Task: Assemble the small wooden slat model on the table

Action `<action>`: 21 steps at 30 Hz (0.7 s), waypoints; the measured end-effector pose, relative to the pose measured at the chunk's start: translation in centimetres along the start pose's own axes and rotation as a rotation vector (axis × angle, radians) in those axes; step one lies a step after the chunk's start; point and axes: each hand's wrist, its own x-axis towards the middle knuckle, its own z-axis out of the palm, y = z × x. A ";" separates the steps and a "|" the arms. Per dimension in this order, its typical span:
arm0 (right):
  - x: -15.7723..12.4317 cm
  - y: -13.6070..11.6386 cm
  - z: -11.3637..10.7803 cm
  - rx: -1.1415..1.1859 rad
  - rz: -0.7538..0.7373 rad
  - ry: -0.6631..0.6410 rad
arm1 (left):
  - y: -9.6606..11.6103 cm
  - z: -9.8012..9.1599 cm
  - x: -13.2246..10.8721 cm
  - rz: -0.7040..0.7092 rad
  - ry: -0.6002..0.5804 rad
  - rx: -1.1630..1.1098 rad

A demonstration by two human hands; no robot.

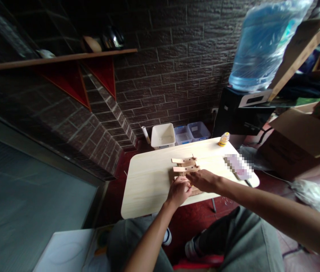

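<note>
A small wooden slatted rack, light brown with dark dots along its slats, stands on the pale wooden table. My left hand is closed at the rack's near slat, its fingers curled against the wood. Touching the same near part from the right, my right hand has its fingers bent together in a pinch. Whatever lies between those fingertips is too small and covered to make out. Both hands hide much of the rack's near end.
At the table's far right corner stands a small yellow-labelled bottle. A blurred-out flat object lies along the right edge. Behind the table are a white bin and clear plastic boxes. A water dispenser stands beyond.
</note>
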 end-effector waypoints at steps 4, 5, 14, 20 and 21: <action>0.0 -0.2 0.3 -0.016 -0.015 -0.090 | -0.1 0.1 0.0 -0.009 -0.010 -0.008; -0.1 -0.3 0.4 -0.019 -0.005 -0.098 | -0.1 0.1 0.0 -0.008 -0.011 -0.008; -1.0 -0.3 -0.2 0.013 -0.039 -0.074 | 0.3 -0.2 0.1 0.033 0.003 -0.016; -0.5 -0.2 -1.6 0.047 -0.040 -0.105 | 0.2 -0.4 0.1 0.043 0.004 -0.027; -0.3 -0.2 -1.8 0.045 -0.027 -0.116 | 0.1 -0.3 0.1 0.046 0.004 -0.025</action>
